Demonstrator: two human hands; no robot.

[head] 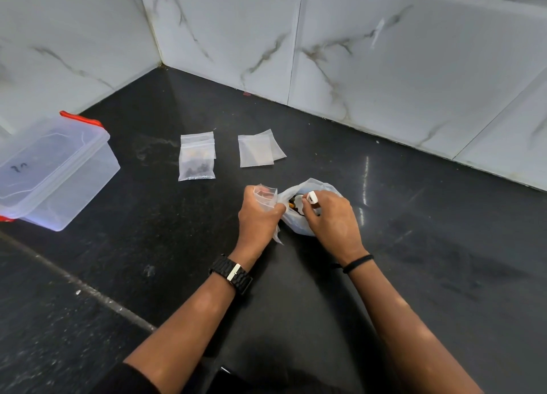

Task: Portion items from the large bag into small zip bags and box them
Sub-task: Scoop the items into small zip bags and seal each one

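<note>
On the dark surface (414, 260), I see a clear lidded box (56, 168) far left of the large bag (299, 219), then filled small zip bags (196, 156) and empty ones (259, 151) beyond it. My left hand (259, 216) grips an open zip bag (266, 195) just left of the large bag. My right hand (331, 219), at its mouth, pinches a small white item (312, 197).

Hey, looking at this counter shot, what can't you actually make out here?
All in the head view:
- Large bag: most contents hidden by the right hand and the bag's cloudy plastic.
- Small white piece in the right hand's grip: too small to identify.
- Filled zip bag: dark bits inside blurred by frosted plastic.
- Plastic box: left side cut off by the frame edge; writing on its lid unreadable.
</note>
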